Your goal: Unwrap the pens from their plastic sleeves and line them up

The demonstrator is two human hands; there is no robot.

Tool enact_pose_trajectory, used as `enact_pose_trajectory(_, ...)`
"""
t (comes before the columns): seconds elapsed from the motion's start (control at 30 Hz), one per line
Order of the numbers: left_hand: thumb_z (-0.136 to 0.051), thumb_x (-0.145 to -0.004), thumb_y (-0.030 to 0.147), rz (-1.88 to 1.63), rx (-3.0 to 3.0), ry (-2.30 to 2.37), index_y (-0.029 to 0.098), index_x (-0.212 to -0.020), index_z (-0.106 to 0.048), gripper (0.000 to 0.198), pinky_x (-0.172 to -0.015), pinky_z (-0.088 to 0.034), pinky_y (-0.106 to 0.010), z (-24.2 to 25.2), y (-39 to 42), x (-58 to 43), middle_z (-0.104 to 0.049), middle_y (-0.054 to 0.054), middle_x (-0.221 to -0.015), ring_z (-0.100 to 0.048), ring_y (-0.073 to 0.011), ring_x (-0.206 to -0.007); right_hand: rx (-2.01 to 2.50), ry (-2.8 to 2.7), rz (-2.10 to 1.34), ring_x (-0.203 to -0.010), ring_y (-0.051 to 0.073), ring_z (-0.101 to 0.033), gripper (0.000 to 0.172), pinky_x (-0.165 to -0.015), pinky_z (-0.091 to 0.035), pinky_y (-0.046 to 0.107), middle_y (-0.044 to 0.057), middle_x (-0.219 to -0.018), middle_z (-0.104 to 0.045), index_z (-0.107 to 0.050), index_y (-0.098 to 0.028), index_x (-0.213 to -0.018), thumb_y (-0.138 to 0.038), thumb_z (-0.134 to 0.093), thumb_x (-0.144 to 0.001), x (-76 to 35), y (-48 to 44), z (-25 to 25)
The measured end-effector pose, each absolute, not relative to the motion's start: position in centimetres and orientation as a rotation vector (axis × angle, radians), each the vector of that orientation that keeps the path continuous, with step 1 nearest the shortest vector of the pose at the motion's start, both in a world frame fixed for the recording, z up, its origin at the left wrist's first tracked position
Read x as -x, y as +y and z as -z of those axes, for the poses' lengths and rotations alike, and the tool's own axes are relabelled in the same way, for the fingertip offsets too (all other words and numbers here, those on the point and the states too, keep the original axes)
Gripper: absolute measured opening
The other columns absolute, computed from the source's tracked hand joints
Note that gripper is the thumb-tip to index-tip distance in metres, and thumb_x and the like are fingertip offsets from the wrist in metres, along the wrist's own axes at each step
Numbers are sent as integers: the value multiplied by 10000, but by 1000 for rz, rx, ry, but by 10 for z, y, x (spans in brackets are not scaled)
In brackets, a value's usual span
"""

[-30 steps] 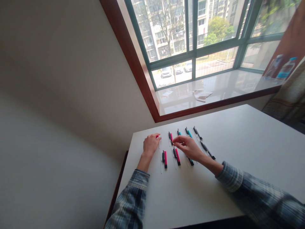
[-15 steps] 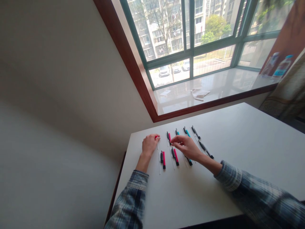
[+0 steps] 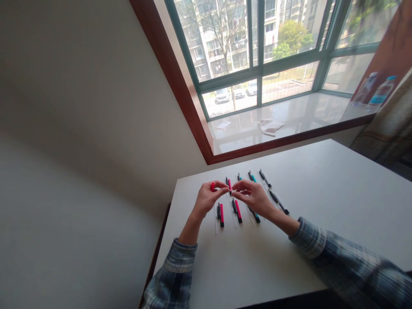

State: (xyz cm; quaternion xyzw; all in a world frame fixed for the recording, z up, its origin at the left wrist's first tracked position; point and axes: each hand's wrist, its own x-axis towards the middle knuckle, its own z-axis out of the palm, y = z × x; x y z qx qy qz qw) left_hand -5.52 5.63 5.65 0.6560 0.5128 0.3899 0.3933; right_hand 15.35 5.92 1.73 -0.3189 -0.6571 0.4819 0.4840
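Note:
My left hand [image 3: 207, 198] is closed, with a short red pen part [image 3: 212, 186] showing between its fingers. Its thumb and index fingertips reach my right hand [image 3: 254, 197], whose fingers are pinched together. Whatever is at the right fingertips is too small to make out. Beneath and around the hands lie disassembled pens on the white table [image 3: 267, 257]. Nearest are a pink barrel with a black end [image 3: 222, 215], a black clipped pen part [image 3: 219, 211] beside it, and another pink barrel [image 3: 238, 211]. A teal barrel [image 3: 255, 216] is partly covered by the right hand.
Grey-and-black pen parts [image 3: 278, 202] lie right of the right hand, with more [image 3: 265, 178] behind. Thin clear refills lie beside the sets. A window ledge [image 3: 238, 137] with a crumpled cloth [image 3: 271, 127] and plastic bottles [image 3: 383, 92] is beyond the table.
My left hand has lifted and moved right with the red pen part, bringing its fingertips to my right hand. The right hand has stayed nearly in place.

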Motion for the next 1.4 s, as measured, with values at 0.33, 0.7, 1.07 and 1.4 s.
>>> enact_pose_trajectory(0.33, -741, -828, 603, -944, -1476, 1320, 153, -904, -787, 459, -562, -413, -249, -52, 41, 37, -685, -28, -724, -498, -107, -572, 713, -1562, -1226, -798, 218, -729, 230, -729, -597, 340, 52, -888, -781, -760, -223, -967, -438, -769, -884, -153, 63, -12)
enact_pose_trajectory(0.7, -688, -857, 578, -233, -1955, 2353, 244, -812, -763, 345, -707, -461, -323, -31, 61, 87, -792, -94, -876, -716, -277, -837, 875, -1689, -1111, -828, 200, -724, 195, -762, -575, 320, 59, -945, -792, -792, -204, -1009, -309, -644, -937, -153, 62, -9)
enact_pose_trajectory(1.07, -555, -916, 369, -10, -1905, 2481, 234, -920, -765, 250, -718, -497, -329, -29, 65, 81, -782, -123, -945, -728, -283, -878, 854, -1702, -1151, -870, 213, -751, 167, -795, -592, 333, 49, -951, -809, -801, -219, -984, -320, -686, -916, -154, 62, -12)
enact_pose_trajectory(1.4, -526, -973, 322, 57, -1928, 2507, 215, -978, -757, 254, -774, -529, -333, -34, 60, 75, -776, -124, -1020, -726, -272, -927, 858, -1715, -1108, -876, 211, -744, 174, -777, -590, 331, 43, -948, -805, -797, -226, -995, -328, -675, -924, -155, 62, -13)
